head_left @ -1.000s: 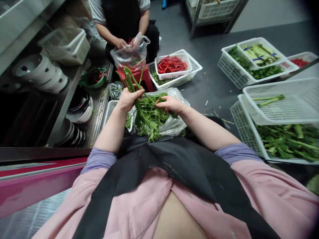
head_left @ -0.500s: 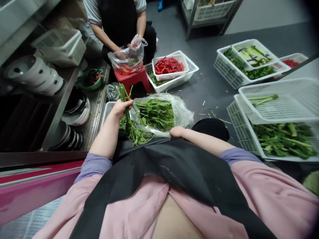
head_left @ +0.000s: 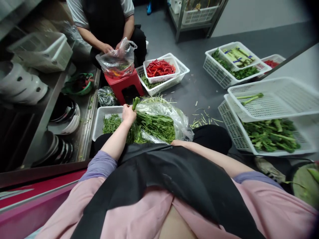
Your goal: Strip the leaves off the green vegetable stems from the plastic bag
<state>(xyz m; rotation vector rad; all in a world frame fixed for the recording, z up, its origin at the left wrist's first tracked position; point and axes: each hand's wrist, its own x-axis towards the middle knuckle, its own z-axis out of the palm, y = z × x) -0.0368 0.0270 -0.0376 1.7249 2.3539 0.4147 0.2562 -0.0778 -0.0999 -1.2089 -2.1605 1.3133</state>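
My left hand point(head_left: 129, 114) is closed round a bunch of leafy green stems point(head_left: 136, 103). Their cut ends stick up above the fist, and the leaves hang beside a clear plastic bag point(head_left: 181, 121). The bag lies open across my lap, with more long-stemmed greens point(head_left: 159, 127) inside it. At the bag's near right edge is my right hand point(head_left: 177, 143), its fingers curled on the plastic and partly hidden. A white basket point(head_left: 98, 124) with loose greens point(head_left: 112, 123) stands at the left, just beyond my knee.
Opposite, a co-worker's hands point(head_left: 113, 48) handle a clear bag of peppers on a red stool point(head_left: 124, 88). Red chillies point(head_left: 160, 68) fill a white basket. Stacked baskets of greens point(head_left: 274, 136) stand right. Stem scraps point(head_left: 204, 119) litter the floor. A metal shelf point(head_left: 56, 96) runs along the left.
My left hand, holding the bunch, has shifted right and slightly down toward the bag, uncovering the white basket at the left. My right hand stays at the bag's edge. The view has shifted somewhat.
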